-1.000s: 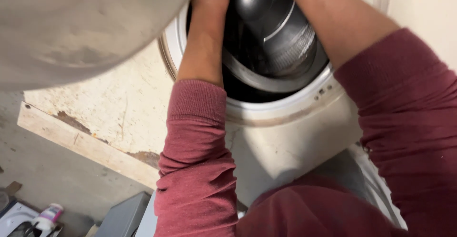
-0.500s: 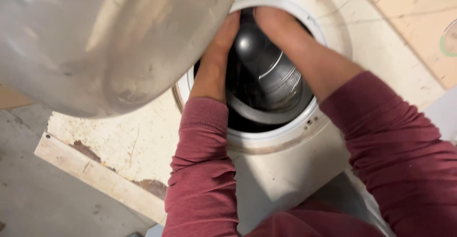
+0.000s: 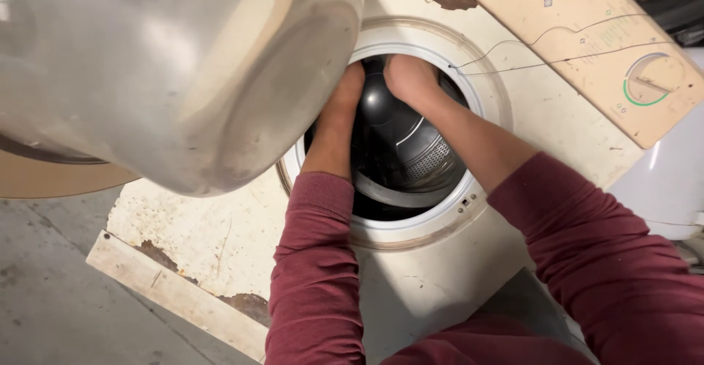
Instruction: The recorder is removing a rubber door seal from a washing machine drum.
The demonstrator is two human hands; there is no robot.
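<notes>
Left hand (image 3: 343, 93): reaches through the round opening of a front-loading washing machine (image 3: 213, 225), wrist at the far left of the port. The fingers are lost in the dark behind the rim, so whether they are spread or gripping cannot be told.

Right hand (image 3: 408, 79): just beside the left, at the far edge of the same opening. The knuckles show, the fingertips curl out of sight, and its hold cannot be told.

Sleeves (image 3: 315, 277): maroon knit, pushed up both forearms.

Drum (image 3: 422, 159): dark steel, inside the port. A perforated wall and one raised rib show to the right, below the hands. Nothing can be seen lying in it.

Port ring (image 3: 411, 227): white, encircling the opening, with a small latch fitting at the near right.

Door (image 3: 183, 71): swung open, its large domed bowl filling the upper left and overlapping the port's left edge.

Control panel (image 3: 579, 35): cream, far right, with a rotary dial (image 3: 650, 77).

Cabinet front: cream, stained and flaking near the bottom edge.

Floor (image 3: 44, 299): grey concrete, near left.

Step in hand, as judged: both hands working by feel at the upper inner edge of the drum. Any further move there calls for touch, not sight, and for care against the door's rim.
</notes>
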